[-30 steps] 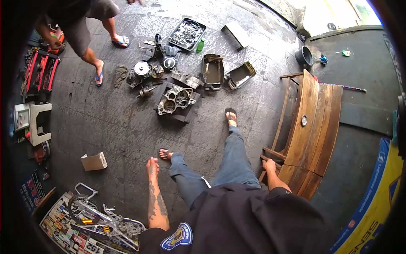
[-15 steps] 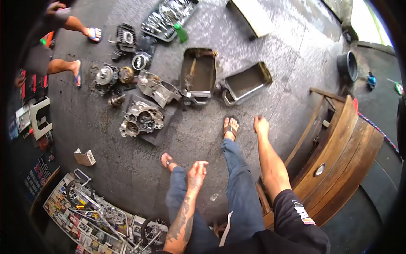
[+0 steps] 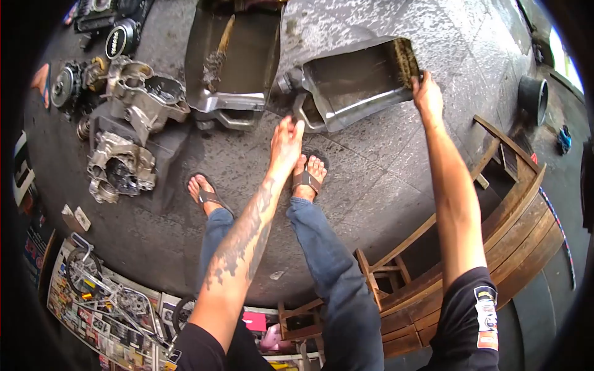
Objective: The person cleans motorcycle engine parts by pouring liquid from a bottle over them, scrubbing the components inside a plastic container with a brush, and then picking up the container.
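Note:
My right hand [image 3: 428, 99] pinches the right end of a tray cut from a plastic can [image 3: 346, 114], beside a bristly brush [image 3: 406, 62] lying along that end. The tray holds dark, murky liquid. Near its handle, at the lower left corner, is my left hand [image 3: 286, 145], fingers loosely bent and apart, with nothing visible in them. To the left stands a second cut tray [image 3: 238, 102] of dark liquid, with a wooden-handled brush [image 3: 218, 55] in it. Further left, metal engine casings [image 3: 145, 99] rest on and beside a dark block [image 3: 170, 145].
A wooden bench [image 3: 427, 303] curves along the lower right. A black bucket [image 3: 533, 99] stands at the right. More engine parts [image 3: 65, 85] lie at the upper left, near another person's foot [image 3: 42, 83]. A small motorbike frame [image 3: 117, 297] is at the lower left.
The view has moved closer to the trays and bent down. My right hand has gone from the bench to the right tray's end. My left hand has reached forward to near its handle.

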### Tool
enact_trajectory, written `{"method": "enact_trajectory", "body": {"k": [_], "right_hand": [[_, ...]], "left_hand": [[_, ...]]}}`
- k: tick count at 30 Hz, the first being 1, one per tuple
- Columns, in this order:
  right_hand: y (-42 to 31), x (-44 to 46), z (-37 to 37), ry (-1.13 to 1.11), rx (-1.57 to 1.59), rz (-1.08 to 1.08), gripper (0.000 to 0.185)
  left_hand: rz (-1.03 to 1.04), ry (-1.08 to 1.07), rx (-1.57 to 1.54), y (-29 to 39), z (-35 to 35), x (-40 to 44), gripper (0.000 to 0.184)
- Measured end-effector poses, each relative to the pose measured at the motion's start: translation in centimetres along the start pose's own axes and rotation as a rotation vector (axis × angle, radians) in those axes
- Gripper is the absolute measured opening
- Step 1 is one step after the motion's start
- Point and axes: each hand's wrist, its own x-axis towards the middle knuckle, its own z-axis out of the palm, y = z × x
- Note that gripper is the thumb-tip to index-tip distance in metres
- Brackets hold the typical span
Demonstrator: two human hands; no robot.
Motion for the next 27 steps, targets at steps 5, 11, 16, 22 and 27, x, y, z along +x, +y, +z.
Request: {"method": "enact_trajectory", "body": {"k": [5,11,16,22,27], "right_hand": [[-0.7,1.2,-0.9,0.041,0.039,0.04,0.026],[-3.5,0.8,-9.9,-0.029,-0.035,-0.042,0.024],[-7.4,1.7,-15.6,-0.036,0.014,-0.308,0.024],[-15.9,3.4,-18.4,-0.108,-0.06,-0.446,0.032],[-22.1,4.4,-18.1,-0.146,-0.094,-0.551,0.034]], "left_hand": [[-0.177,-0.152,-0.223,0.1,2.3,2.0,0.039],[-0.293,-0.208,-0.639,2.5,1.5,-5.4,0.026],[-0.32,-0.197,-0.736,5.7,-2.3,-11.4,0.025],[-0.431,-0.178,-0.901,7.4,-7.3,-14.3,0.028],[-0.538,-0.155,-1.021,7.0,-9.6,-15.6,0.03]]}}
